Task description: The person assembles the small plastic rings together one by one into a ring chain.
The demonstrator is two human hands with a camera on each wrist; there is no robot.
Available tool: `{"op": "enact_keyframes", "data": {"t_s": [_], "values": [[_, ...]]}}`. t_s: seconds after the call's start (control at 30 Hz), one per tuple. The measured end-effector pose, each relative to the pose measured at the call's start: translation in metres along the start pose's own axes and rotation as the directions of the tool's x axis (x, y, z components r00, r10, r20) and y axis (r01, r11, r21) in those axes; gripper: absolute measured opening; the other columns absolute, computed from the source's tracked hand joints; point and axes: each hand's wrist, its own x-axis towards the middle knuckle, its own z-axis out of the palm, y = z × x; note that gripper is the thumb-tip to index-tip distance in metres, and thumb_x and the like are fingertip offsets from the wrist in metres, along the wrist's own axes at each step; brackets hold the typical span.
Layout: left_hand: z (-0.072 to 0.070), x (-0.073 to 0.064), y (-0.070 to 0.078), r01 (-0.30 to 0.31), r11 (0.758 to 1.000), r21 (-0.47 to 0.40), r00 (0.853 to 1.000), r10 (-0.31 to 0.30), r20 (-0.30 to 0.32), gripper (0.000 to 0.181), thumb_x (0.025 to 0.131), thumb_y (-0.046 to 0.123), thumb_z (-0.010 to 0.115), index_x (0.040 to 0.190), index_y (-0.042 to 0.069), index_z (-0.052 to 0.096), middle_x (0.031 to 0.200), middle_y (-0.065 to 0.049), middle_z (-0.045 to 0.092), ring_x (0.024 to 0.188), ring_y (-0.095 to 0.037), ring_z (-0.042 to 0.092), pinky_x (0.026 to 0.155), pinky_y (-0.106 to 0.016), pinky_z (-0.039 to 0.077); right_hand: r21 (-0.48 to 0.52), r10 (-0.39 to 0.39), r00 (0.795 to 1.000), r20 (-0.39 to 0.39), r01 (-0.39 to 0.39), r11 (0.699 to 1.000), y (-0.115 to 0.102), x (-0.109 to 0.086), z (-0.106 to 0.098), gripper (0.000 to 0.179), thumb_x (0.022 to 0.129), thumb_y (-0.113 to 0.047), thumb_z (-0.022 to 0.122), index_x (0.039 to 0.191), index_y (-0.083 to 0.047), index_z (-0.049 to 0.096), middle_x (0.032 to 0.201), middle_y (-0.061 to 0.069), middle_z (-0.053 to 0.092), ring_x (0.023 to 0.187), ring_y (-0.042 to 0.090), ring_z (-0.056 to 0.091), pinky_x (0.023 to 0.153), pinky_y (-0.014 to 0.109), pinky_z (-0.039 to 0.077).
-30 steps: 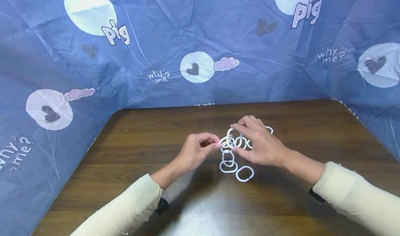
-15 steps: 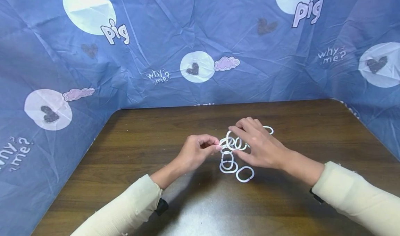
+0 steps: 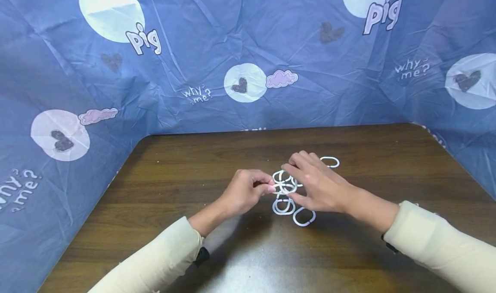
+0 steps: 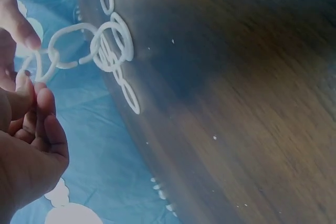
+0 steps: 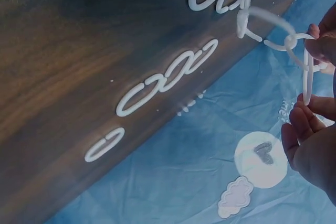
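Note:
My left hand (image 3: 248, 191) pinches a white plastic chain link (image 4: 55, 64) between thumb and fingertips over the middle of the table. Another white link (image 4: 67, 28) hangs from it, joined to further links that trail down to the tabletop. Facing it, my right hand (image 3: 315, 183) holds an oval white ring (image 5: 307, 82) by its two ends, thumb on the near side and index finger on the far side. In the right wrist view this ring stands edge-on and overlaps the left hand's link. Part of the left fingertips is hidden behind it there.
Near the hands lies a loose white ring (image 3: 294, 217). Several joined links (image 5: 155, 80) lie in a row on the brown wooden table (image 3: 162, 241), with a separate ring (image 5: 89, 153) beyond them. A blue printed cloth (image 3: 201, 47) rises behind the table and at its sides.
My right hand has shifted left and slightly nearer with its ring, so the ring now overlaps the left hand's link more. The left hand has dropped a little; the far loose ring shows more fully.

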Motion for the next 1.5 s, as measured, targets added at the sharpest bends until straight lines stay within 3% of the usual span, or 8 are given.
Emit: {"op": "enact_keyframes", "data": {"t_s": [0.13,0.33,0.43,0.7,0.8,1.0,1.27,1.5], "values": [[0.002,-0.001,0.002,0.004,1.000,-0.004,1.000,-0.004,-0.011,0.004,0.084,0.006,0.073,0.084,0.002,0.071,0.075,0.000,0.065,0.066,-0.004,0.054,0.059,-0.020,0.047,0.067,0.104,0.994,0.024,-0.106,0.992,0.005,-0.004,0.000,0.051,0.073,-0.031,0.079,0.111,0.000,0.064,0.097,0.006,0.052,0.090,0.021,0.046,0.078,0.036,0.040],[0.001,-0.003,0.000,0.089,0.995,-0.048,0.994,-0.092,-0.051,0.005,0.084,0.006,0.073,0.084,0.004,0.069,0.066,0.001,0.059,0.060,-0.005,0.050,0.053,-0.021,0.042,0.200,0.275,0.961,-0.023,-0.265,0.943,0.015,-0.014,-0.002,0.052,0.071,-0.031,0.082,0.112,-0.004,0.067,0.095,-0.003,0.054,0.094,0.015,0.049,0.079,0.035,0.043],[0.001,-0.003,-0.001,0.102,0.993,-0.058,0.994,-0.104,-0.040,0.005,0.084,0.008,0.073,0.085,0.005,0.070,0.066,0.000,0.060,0.060,-0.005,0.050,0.052,-0.020,0.041,0.236,0.272,0.958,-0.090,-0.245,0.940,0.018,-0.015,-0.001,0.051,0.070,-0.031,0.083,0.111,-0.005,0.067,0.095,-0.005,0.055,0.094,0.013,0.050,0.079,0.033,0.043],[0.001,-0.001,-0.001,0.094,0.993,-0.072,0.995,-0.096,-0.028,0.006,0.085,0.014,0.073,0.088,0.008,0.074,0.071,-0.002,0.066,0.060,-0.005,0.054,0.054,-0.021,0.046,0.218,0.161,0.956,-0.245,-0.107,0.970,0.015,-0.009,0.000,0.058,0.068,-0.031,0.085,0.112,0.001,0.065,0.096,0.002,0.056,0.092,0.017,0.050,0.079,0.031,0.041],[0.001,0.000,0.001,0.115,0.988,-0.100,0.993,-0.118,-0.028,0.008,0.088,0.014,0.071,0.090,0.007,0.073,0.072,-0.007,0.067,0.062,-0.007,0.057,0.055,-0.022,0.048,0.208,0.139,0.956,-0.259,-0.085,0.974,0.013,-0.007,0.001,0.058,0.069,-0.031,0.084,0.113,0.002,0.065,0.096,0.003,0.056,0.092,0.018,0.050,0.078,0.031,0.040],[0.002,0.001,0.003,0.143,0.973,-0.180,0.988,-0.152,-0.034,0.011,0.089,0.013,0.069,0.095,0.006,0.074,0.078,-0.004,0.070,0.067,-0.011,0.063,0.061,-0.025,0.053,0.197,0.141,0.950,-0.277,-0.087,0.977,0.005,-0.004,0.003,0.057,0.072,-0.032,0.083,0.114,0.001,0.065,0.096,0.005,0.057,0.092,0.020,0.051,0.079,0.031,0.040],[0.003,0.002,0.007,0.106,0.960,-0.258,0.987,-0.133,-0.087,0.009,0.089,0.009,0.068,0.094,0.002,0.073,0.076,-0.007,0.068,0.065,-0.014,0.062,0.058,-0.022,0.049,0.187,0.169,0.930,-0.328,-0.111,0.976,-0.002,0.001,0.006,0.057,0.070,-0.033,0.085,0.112,0.000,0.065,0.093,0.006,0.057,0.090,0.022,0.051,0.080,0.033,0.040],[0.001,0.002,0.011,0.119,0.939,-0.323,0.980,-0.163,-0.112,0.008,0.088,0.007,0.068,0.090,0.000,0.072,0.072,-0.008,0.066,0.063,-0.011,0.059,0.058,-0.021,0.048,0.226,0.201,0.929,-0.312,-0.133,0.965,-0.004,0.001,0.009,0.062,0.072,-0.031,0.084,0.119,0.002,0.060,0.101,0.009,0.058,0.098,0.022,0.052,0.084,0.032,0.043]]}}
